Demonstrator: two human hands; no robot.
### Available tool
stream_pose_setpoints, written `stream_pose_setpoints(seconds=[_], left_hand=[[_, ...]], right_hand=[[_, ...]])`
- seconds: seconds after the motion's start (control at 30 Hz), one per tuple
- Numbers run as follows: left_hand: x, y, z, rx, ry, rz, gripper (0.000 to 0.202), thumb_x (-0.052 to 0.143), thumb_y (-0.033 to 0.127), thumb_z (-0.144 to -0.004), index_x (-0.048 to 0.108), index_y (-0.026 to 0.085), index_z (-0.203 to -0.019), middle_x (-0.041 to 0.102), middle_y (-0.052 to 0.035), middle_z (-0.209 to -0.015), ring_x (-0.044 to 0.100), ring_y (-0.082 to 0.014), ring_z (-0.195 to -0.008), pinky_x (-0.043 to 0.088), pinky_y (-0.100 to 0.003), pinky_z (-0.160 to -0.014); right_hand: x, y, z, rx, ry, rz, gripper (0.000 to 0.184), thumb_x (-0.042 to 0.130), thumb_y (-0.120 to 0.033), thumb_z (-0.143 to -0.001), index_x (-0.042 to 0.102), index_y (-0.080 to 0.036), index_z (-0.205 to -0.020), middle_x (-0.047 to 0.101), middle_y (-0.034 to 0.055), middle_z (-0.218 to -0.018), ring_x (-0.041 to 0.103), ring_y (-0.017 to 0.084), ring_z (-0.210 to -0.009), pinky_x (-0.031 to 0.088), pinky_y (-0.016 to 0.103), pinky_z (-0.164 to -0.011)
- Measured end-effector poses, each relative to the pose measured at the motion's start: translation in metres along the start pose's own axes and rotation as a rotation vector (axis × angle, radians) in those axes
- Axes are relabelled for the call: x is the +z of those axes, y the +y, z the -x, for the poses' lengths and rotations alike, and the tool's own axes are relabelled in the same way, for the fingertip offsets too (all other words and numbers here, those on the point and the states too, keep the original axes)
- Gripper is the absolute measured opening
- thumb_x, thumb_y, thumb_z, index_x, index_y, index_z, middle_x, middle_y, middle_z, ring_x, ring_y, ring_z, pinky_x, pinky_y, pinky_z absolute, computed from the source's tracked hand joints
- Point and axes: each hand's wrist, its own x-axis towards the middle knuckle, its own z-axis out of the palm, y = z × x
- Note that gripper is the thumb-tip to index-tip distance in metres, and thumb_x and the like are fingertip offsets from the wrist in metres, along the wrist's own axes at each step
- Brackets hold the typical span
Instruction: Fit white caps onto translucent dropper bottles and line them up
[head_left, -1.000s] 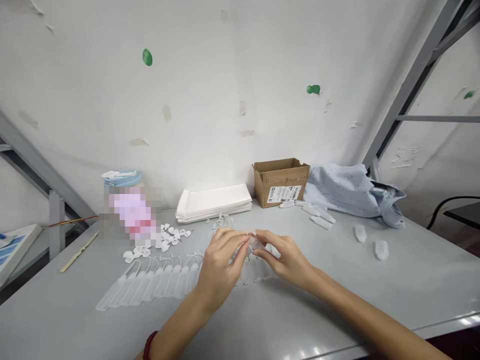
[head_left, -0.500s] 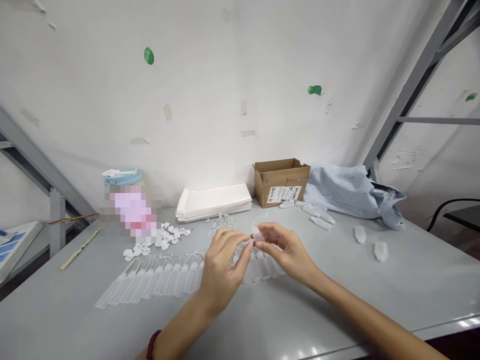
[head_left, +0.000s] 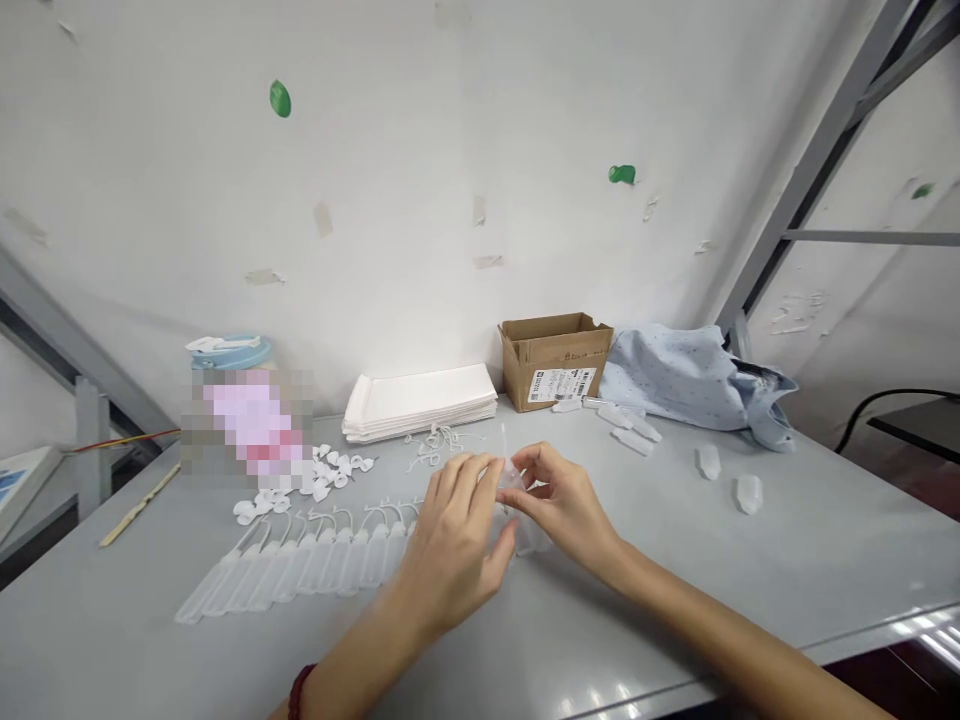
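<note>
My right hand (head_left: 559,502) pinches a small clear plastic tube (head_left: 513,478) just above the grey table (head_left: 675,590). My left hand (head_left: 454,545) is right beside it, fingers curled toward the same tube; whether they touch it I cannot tell. Below and left of the hands lies a row of several clear tubes with looped caps (head_left: 300,570), side by side. Loose white caps (head_left: 315,478) and thin white loops (head_left: 435,442) lie farther back.
A stack of white sheets (head_left: 420,400), an open cardboard box (head_left: 555,360) and a pale blue cloth (head_left: 690,385) stand along the wall. A blurred pink container with a blue lid (head_left: 247,410) is at the left. Two clear pieces (head_left: 731,480) lie at the right.
Both hands have come down a little toward the table with the tube, and my left hand has closed in over it. The view has shifted slightly to the right.
</note>
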Motion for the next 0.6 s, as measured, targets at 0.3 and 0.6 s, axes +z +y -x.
stream_pose_setpoints(seconds=[0.3, 0.6], left_hand=[[0.018, 0.009, -0.011, -0.040, 0.121, -0.091, 0.038, 0.061, 0.012, -0.076, 0.047, 0.010, -0.111, 0.058, -0.0142, -0.101, 0.050, -0.0304, -0.100, 0.047, -0.046, -0.082], [0.014, 0.002, -0.029, -0.104, 0.117, 0.239, 0.049, 0.072, 0.029, -0.075, 0.047, 0.022, -0.116, 0.058, -0.0081, -0.108, 0.049, -0.0278, -0.105, 0.046, -0.045, -0.086]], right_hand=[[-0.008, -0.002, -0.006, 0.129, -0.070, -0.175, 0.033, 0.077, -0.027, -0.062, 0.050, -0.020, -0.081, 0.053, -0.0035, -0.071, 0.053, 0.012, -0.062, 0.045, 0.024, -0.052], [-0.043, -0.011, -0.022, 0.276, -0.282, -0.703, 0.028, 0.073, -0.034, -0.073, 0.055, -0.018, -0.088, 0.069, 0.0019, -0.078, 0.068, 0.016, -0.073, 0.050, 0.027, -0.065]])
